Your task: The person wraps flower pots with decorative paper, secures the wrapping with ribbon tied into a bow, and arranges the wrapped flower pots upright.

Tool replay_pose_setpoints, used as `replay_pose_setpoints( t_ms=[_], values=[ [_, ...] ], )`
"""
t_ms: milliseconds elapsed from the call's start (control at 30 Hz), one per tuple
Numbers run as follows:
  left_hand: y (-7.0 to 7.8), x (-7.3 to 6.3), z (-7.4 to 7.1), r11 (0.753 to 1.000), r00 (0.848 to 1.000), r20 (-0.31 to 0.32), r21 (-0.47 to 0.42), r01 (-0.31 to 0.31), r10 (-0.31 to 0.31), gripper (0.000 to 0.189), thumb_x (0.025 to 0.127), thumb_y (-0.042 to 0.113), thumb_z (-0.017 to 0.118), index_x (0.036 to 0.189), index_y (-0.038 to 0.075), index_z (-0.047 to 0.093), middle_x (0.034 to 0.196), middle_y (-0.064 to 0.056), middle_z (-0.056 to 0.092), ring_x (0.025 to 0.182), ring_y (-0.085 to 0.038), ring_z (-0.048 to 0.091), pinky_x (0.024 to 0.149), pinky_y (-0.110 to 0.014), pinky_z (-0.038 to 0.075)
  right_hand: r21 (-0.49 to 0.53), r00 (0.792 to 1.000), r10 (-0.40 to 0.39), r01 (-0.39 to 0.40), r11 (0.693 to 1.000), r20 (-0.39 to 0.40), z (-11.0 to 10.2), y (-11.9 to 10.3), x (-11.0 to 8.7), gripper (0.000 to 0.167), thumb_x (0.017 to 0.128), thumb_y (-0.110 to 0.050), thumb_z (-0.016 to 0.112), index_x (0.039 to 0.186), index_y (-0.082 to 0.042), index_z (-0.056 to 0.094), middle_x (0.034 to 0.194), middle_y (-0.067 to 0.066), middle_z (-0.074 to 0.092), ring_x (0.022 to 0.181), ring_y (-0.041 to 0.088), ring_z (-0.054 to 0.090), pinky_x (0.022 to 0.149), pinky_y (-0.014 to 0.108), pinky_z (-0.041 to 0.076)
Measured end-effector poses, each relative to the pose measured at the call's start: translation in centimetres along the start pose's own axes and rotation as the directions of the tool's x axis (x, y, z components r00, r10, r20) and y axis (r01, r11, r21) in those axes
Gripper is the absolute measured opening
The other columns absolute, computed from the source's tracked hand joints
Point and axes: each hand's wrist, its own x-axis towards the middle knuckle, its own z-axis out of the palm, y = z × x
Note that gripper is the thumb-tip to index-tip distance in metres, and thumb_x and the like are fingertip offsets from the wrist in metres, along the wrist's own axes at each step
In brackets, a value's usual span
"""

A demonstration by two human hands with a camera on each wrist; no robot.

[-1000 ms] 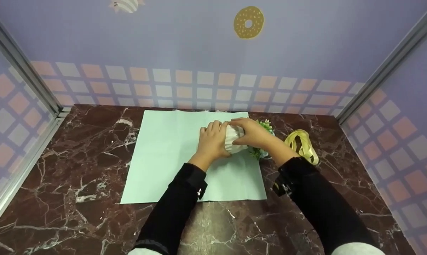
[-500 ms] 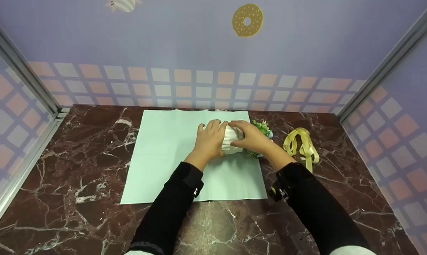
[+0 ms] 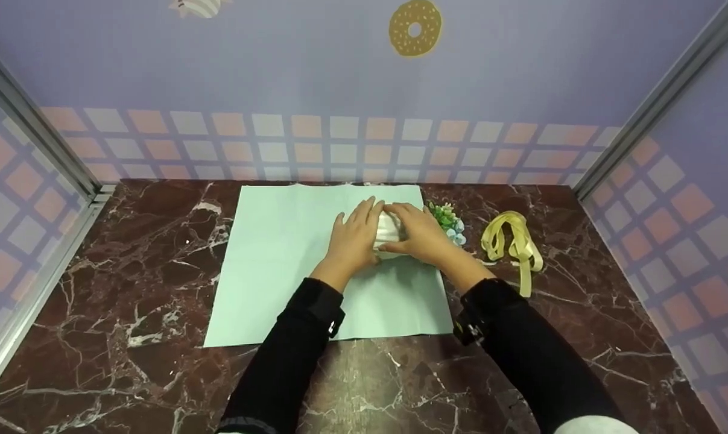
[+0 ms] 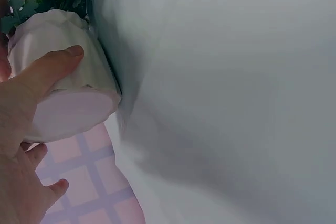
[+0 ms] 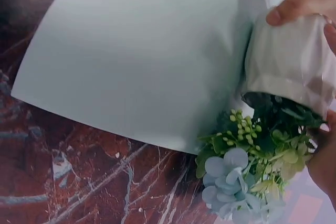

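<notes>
Left grip [image 3: 350, 240] and right grip [image 3: 423, 234] clasp the sideways pot [image 3: 388, 229]: steady it on the paper [image 3: 273, 265], sparing the flowers [image 3: 448, 222] at right.

Compared with a second ago, we see the white pot [image 3: 388, 234] slightly farther left over the pale paper [image 3: 267, 271], with less of it showing between the left grip [image 3: 353, 238] and the right grip [image 3: 425, 236], which has also moved left. We now find the flowers [image 3: 453, 228] showing only on the far side of the right wrist; the part on the near side has gone from sight. The yellow ribbon [image 3: 523, 246], formerly partly behind the right sleeve [image 3: 538, 355], now shows its near tail to us
</notes>
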Motion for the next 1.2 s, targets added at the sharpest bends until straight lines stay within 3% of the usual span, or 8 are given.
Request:
replay_pose_setpoints(
  t_ms=[100,300,533,800,1200],
  values=[
    [-0.6,-0.4,-0.1,0.999,1.0,-0.004,-0.04,0.014,-0.015,0.122,0.068,0.041,0.089,0.157,0.014,0.011,0.161,-0.011,0.012,0.145,-0.027,0.02,0.111,-0.057,0.027,-0.061,1.0,0.0,0.0,0.998,-0.003,0.1,-0.3,0.1,0.086,0.081,-0.046,0.076,0.151,-0.014,0.037,0.149,0.016,0.039,0.137,0.034,0.035,0.115,0.058,0.015],
    [-2.3,-1.6,-0.2,0.984,0.997,-0.007,-0.159,0.078,-0.08,0.123,0.063,0.043,0.091,0.157,0.014,0.016,0.16,-0.012,0.016,0.145,-0.029,0.021,0.111,-0.055,0.029,-0.072,1.0,0.021,-0.021,0.997,-0.006,0.0,-0.3,0.1,0.083,0.082,-0.044,0.077,0.15,-0.015,0.038,0.149,0.017,0.039,0.137,0.035,0.035,0.115,0.058,0.012],
    [-4.4,-3.6,-1.1,0.958,0.985,0.007,-0.232,0.169,-0.172,0.115,0.069,0.042,0.088,0.156,0.016,0.019,0.156,-0.013,0.028,0.139,-0.032,0.031,0.106,-0.053,0.037,-0.087,1.0,0.002,-0.001,0.996,0.015,-0.3,-0.6,0.4,0.086,0.08,-0.041,0.079,0.148,-0.008,0.039,0.154,0.013,0.033,0.143,0.031,0.026,0.118,0.05,0.01],
    [-7.6,-6.9,-2.0,0.895,0.958,0.041,-0.348,0.279,-0.283,0.098,0.075,0.031,0.086,0.153,0.013,0.029,0.148,-0.017,0.038,0.133,-0.037,0.037,0.103,-0.052,0.039,-0.078,0.999,0.006,-0.002,0.997,0.048,-0.3,-1.7,1.2,0.089,0.076,-0.033,0.084,0.148,-0.005,0.04,0.151,0.014,0.038,0.137,0.031,0.034,0.116,0.043,0.024],
    [-14.1,-12.5,-2.9,0.827,0.91,0.049,-0.4,0.395,-0.411,0.086,0.078,0.017,0.083,0.148,0.0,0.034,0.141,-0.032,0.039,0.129,-0.051,0.036,0.107,-0.058,0.033,-0.151,0.992,0.056,-0.039,0.988,0.113,-1.1,-2.5,1.9,0.092,0.078,-0.035,0.082,0.151,-0.006,0.035,0.153,0.016,0.034,0.139,0.035,0.031,0.115,0.047,0.024]
  ],
)
